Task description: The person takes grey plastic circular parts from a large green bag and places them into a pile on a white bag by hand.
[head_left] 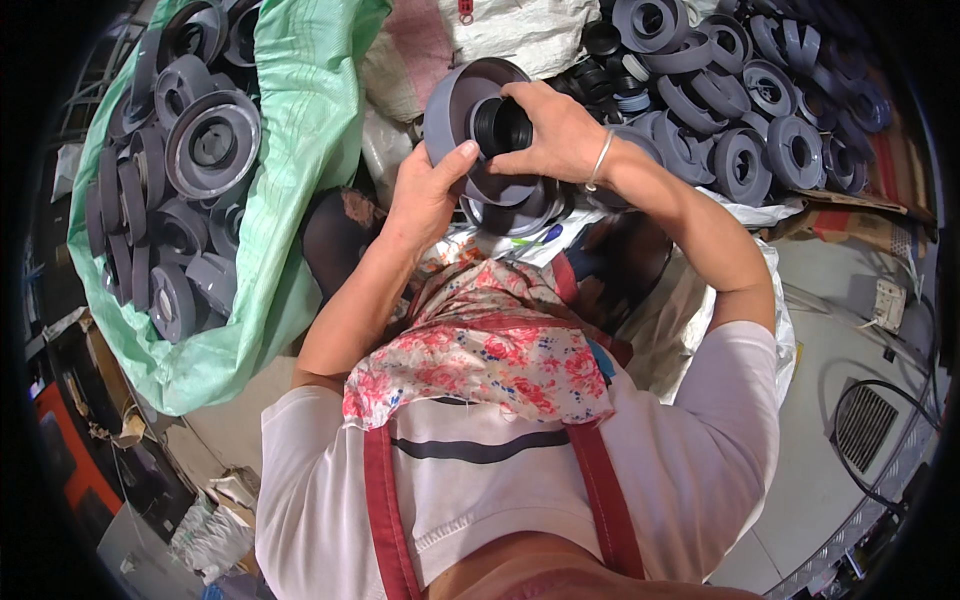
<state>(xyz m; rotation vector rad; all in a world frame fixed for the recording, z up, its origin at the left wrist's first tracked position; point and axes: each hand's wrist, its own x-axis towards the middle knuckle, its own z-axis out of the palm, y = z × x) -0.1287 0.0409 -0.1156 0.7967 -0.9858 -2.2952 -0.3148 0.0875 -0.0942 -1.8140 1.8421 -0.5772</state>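
Above my lap, my left hand [425,195] is closed on the near left side of a round grey plastic fitting [450,112], its thumb over the rim. The fitting is tilted, with its wide hollow side in view. A ribbed black rubber ring [497,126] sits at the inner collar of the fitting. My right hand [558,130] pinches this ring between thumb and fingers; how deep it sits in the collar I cannot tell. Just below the held piece, another grey fitting [515,215] lies between my knees, partly hidden.
On the left stands a green woven sack [305,100] filled with grey fittings [213,145]. A heap of similar fittings [742,165] lies at the right, beside several loose black rings [598,78]. White sacking [515,38] lies ahead. A black cable [840,445] curves past a floor vent [865,425].
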